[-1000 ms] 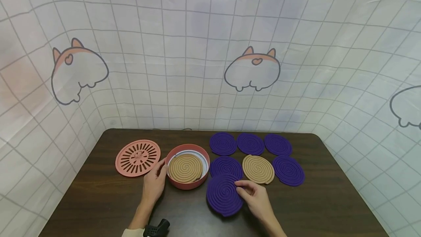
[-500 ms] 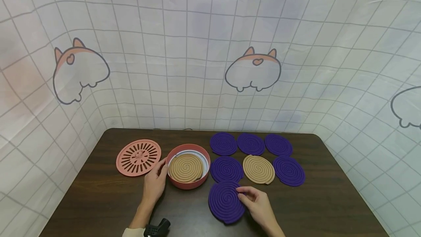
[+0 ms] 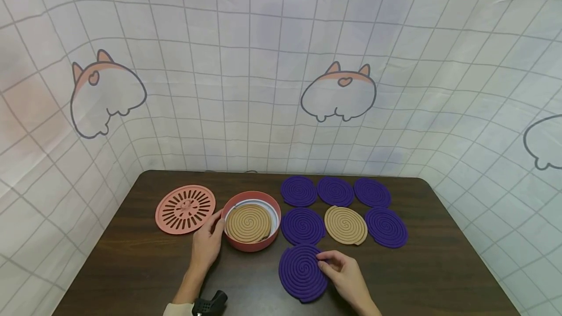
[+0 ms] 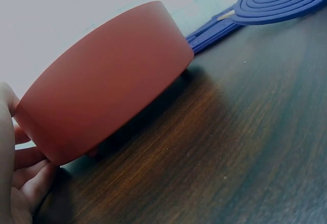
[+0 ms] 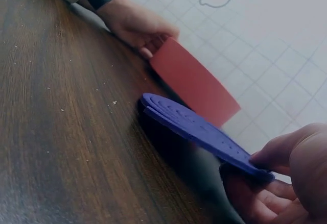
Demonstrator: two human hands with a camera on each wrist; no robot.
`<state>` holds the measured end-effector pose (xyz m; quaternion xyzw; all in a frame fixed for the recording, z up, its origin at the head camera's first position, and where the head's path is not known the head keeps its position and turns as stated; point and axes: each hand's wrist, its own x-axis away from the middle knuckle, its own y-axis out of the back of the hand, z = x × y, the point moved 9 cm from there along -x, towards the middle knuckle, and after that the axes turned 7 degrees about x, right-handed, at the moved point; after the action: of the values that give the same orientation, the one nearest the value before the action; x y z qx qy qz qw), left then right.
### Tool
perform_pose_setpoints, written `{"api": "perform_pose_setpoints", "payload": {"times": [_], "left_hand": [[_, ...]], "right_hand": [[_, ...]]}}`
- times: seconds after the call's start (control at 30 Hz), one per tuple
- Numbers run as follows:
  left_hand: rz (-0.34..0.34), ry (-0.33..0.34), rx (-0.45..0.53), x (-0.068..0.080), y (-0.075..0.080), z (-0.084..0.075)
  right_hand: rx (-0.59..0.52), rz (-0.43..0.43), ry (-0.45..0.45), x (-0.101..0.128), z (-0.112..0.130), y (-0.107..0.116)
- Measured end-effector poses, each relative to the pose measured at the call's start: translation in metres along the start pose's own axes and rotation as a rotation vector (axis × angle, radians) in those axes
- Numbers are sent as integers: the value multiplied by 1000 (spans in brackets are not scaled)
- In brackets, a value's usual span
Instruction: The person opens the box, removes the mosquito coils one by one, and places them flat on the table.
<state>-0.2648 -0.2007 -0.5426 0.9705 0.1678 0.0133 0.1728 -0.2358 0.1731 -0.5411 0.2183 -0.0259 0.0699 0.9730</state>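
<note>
A round red mosquito coil box (image 3: 252, 246) stands on the table, its lid off and a tan mosquito coil (image 3: 248, 223) lying inside on a white lining. My left hand (image 3: 206, 245) grips the box's left side; the left wrist view shows the thumb and fingers against its wall (image 4: 107, 76). With thumb and fingertips my right hand (image 3: 347, 274) pinches the right edge of a purple mosquito coil (image 3: 300, 274). This coil (image 5: 189, 124) is raised above the tabletop and tilted in the right wrist view. Some of the right fingers are hidden beneath it.
A pink slotted lid (image 3: 185, 209) lies left of the box. To the right, several purple coils (image 3: 335, 191) and one tan coil (image 3: 346, 226) are laid in two rows on the dark wooden table (image 3: 421, 277). A patterned white curtain (image 3: 246, 87) surrounds the table.
My right hand has moved slightly toward me with the purple coil, uncovering more of the purple coil behind it. The left hand and the box have stayed in place.
</note>
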Motion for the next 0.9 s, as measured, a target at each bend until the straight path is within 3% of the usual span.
{"api": "perform_pose_setpoints", "payload": {"times": [0.2, 0.43, 0.9], "left_hand": [[4, 7, -7, 0, 0, 0], [8, 9, -12, 0, -2, 1], [-4, -6, -16, 0, 0, 0]], "right_hand": [[61, -73, 13, 1, 5, 7], [209, -126, 17, 3, 9, 10], [268, -152, 17, 3, 9, 11]]}}
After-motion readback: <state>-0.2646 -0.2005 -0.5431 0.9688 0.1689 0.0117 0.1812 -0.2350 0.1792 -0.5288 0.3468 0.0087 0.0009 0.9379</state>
